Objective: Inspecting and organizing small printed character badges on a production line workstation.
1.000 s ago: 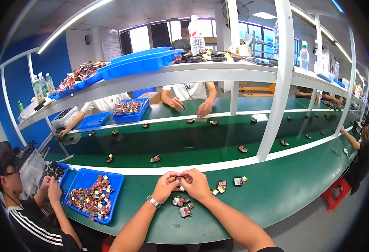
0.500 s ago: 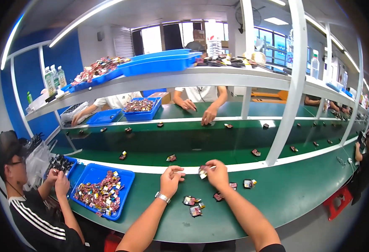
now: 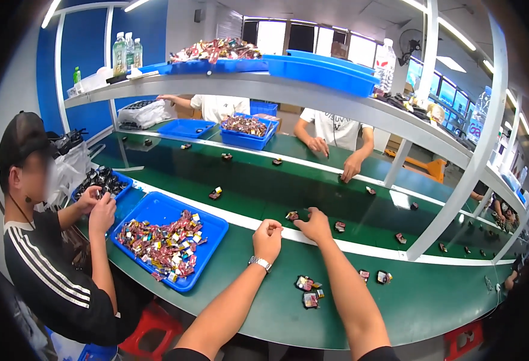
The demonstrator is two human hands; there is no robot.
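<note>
Left hand (image 3: 268, 236) fisted (contents unseen); right hand (image 3: 314, 224) spread open beside small piece (image 3: 291, 215)

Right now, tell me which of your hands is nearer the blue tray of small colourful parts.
Left. The left hand, closed in a fist, sits just right of the blue tray. The right hand lies farther right, fingers reaching a small piece on the belt.

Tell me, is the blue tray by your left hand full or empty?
Partly full: small colourful packets cover much of the blue tray, bare blue at edges.
</note>
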